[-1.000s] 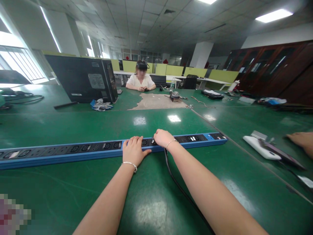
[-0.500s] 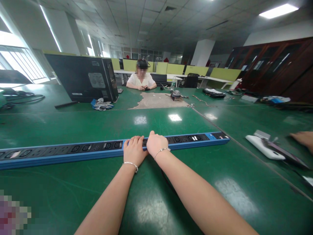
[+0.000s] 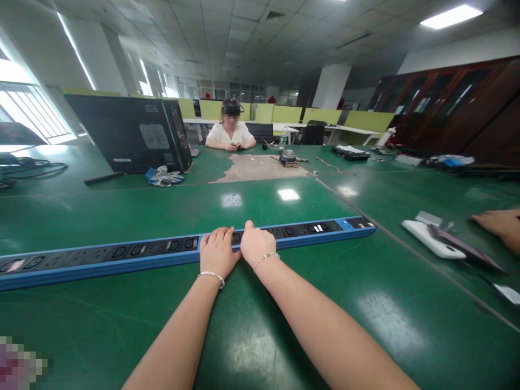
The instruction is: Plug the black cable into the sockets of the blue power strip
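A long blue and black power strip (image 3: pixel 154 248) with rows of sockets lies across the green table. Near its middle, my left hand (image 3: pixel 218 250) wraps over it, fingers on the top and thumb toward the right. Right beside it, my right hand (image 3: pixel 257 244) is closed at the strip, its thumb side up; whatever lies inside the fingers is hidden. Each wrist wears a thin bracelet.
Across the green table (image 3: pixel 260 195) sits a person (image 3: pixel 230 132). A black computer case (image 3: pixel 134 132) and gloves (image 3: pixel 163 176) are at the left. Toward the right lie a white device (image 3: pixel 433 239) and another person's hand (image 3: pixel 499 225).
The whole view has shifted slightly, so things appear a little further left. Both hands remain at the same part of the strip, and the dark cable below my right hand no longer shows.
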